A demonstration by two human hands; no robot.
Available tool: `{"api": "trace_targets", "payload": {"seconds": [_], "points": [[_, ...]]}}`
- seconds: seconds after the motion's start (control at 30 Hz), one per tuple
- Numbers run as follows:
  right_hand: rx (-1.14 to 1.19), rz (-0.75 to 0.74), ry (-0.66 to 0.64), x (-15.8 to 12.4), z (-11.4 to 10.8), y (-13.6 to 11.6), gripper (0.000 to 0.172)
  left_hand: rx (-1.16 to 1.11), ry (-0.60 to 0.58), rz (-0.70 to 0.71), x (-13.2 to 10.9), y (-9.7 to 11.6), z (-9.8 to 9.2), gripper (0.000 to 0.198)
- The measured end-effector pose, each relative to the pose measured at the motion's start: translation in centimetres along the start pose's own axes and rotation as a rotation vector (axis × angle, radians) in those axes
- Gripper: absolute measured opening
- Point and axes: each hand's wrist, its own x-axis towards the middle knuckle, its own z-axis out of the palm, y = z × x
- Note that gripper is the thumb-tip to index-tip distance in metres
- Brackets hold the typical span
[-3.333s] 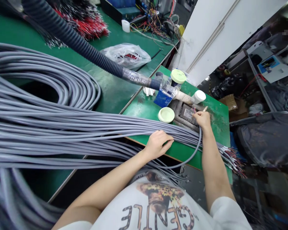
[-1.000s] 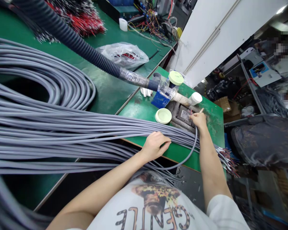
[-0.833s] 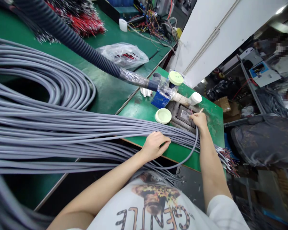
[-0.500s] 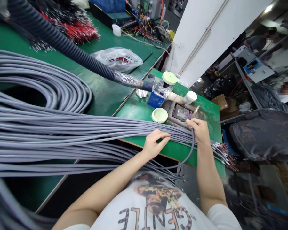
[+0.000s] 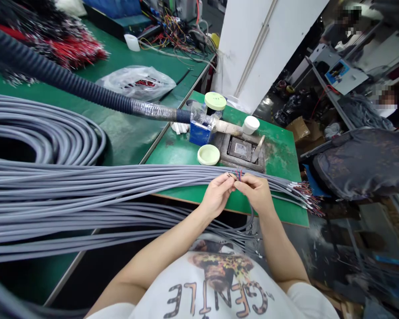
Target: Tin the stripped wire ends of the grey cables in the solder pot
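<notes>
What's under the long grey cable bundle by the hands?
The long grey sheathed cable bundle lies across the green-topped workbench, whose top shows in front of it, below the left hand and right hand pinching thin coloured wires. The surface directly beneath the packed strands is covered.

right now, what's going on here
A person is pinching the end of a grey cable between the left hand and right hand, with thin red and blue wires showing at its tip. The hands are just over a long bundle of grey cables lying across a green workbench. Beyond them sit a dark metal fixture and a pale green lid.
</notes>
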Motion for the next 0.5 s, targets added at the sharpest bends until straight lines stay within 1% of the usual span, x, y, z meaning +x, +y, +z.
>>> {"api": "trace_targets", "payload": {"seconds": [0.1, 0.17, 0.23, 0.3, 0.33, 0.37, 0.43, 0.5], "points": [[-0.018, 0.031, -0.131, -1.3, -0.1, 0.4, 0.019, -0.034, -0.01, -0.044, -0.4, 0.5, 0.1, 0.015], [-0.013, 0.036, -0.201, -2.1, 0.0, 0.7, 0.021, -0.055, -0.021, -0.115, -0.5, 0.4, 0.0, 0.017], [-0.009, 0.03, -0.229, -2.7, 0.1, 0.9, 0.022, -0.061, -0.059, -0.236, -0.7, -0.1, -0.3, 0.024], [0.004, 0.045, -0.2, -3.0, 0.2, 1.2, 0.023, -0.044, -0.103, -0.318, -0.8, -0.7, -0.5, 0.035], [0.016, 0.063, -0.174, -3.0, 0.2, 1.2, 0.023, -0.029, -0.118, -0.317, -1.0, -1.0, -0.6, 0.041], [0.029, 0.083, -0.146, -2.9, 0.2, 1.3, 0.024, -0.011, -0.127, -0.285, -1.1, -1.2, -0.6, 0.044], [0.045, 0.115, -0.111, -2.8, 0.1, 1.4, 0.027, 0.031, -0.139, -0.208, -1.4, -1.4, -0.6, 0.045], [0.03, 0.132, -0.136, -2.6, -0.2, 1.5, 0.031, 0.084, -0.139, -0.171, -1.7, -1.3, -0.5, 0.042]]}}
